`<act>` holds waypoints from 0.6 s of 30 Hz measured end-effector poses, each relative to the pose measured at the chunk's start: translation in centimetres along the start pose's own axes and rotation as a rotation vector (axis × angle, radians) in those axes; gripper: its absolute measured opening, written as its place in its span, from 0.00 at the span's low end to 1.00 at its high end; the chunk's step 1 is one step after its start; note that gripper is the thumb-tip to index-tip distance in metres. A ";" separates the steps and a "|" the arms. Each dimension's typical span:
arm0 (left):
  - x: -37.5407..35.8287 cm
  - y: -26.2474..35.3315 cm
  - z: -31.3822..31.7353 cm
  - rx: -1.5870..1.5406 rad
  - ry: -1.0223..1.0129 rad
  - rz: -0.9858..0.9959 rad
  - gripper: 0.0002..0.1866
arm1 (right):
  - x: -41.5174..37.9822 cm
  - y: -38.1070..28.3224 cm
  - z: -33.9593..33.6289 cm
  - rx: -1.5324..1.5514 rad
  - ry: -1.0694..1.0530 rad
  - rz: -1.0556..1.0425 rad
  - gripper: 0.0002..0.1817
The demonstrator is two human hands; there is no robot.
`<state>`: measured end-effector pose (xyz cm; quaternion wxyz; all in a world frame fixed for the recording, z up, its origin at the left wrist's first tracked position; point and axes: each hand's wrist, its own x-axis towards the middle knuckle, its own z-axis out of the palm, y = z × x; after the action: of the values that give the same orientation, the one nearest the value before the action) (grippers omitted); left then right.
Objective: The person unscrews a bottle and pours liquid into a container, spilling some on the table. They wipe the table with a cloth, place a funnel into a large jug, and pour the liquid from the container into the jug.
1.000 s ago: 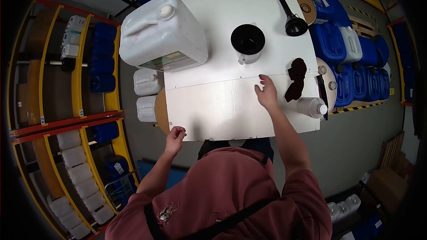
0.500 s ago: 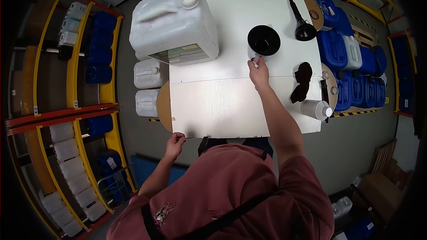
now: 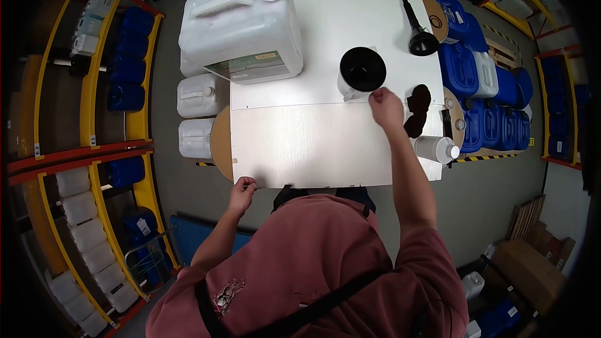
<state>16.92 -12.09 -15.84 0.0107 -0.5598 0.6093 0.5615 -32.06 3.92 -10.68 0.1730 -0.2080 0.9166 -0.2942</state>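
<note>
Now | right hand beside black-topped jug, fingers curled together | left hand: fingers together

Set around a jug on the table: jerrycan at ten o'clock, funnel at two. Between four and five, a bottle.

1. White table, bearing:
2. At ten o'clock, a large white canister.
3. Near centre, toward two, a black-mouthed jug.
4. At two, a black funnel.
5. Between three and four, a dark item.
6. At four, a bottle.
</note>
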 end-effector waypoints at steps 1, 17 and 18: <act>-0.2 -0.2 0.0 -0.005 0.005 0.005 0.08 | 0.6 -0.4 -1.6 -0.044 0.064 0.005 0.14; -3.9 -3.9 0.7 -0.033 0.097 -0.040 0.09 | 9.0 -2.3 -4.7 -0.459 0.011 -0.170 0.14; -4.0 -4.2 0.9 -0.036 0.095 -0.036 0.09 | 9.1 -2.5 -4.9 -0.455 0.012 -0.173 0.14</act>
<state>20.74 -7.70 -16.44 -0.0182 -0.5966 0.5890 0.5447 -41.25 -0.07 -7.18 0.0903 -0.3176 0.9391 -0.0953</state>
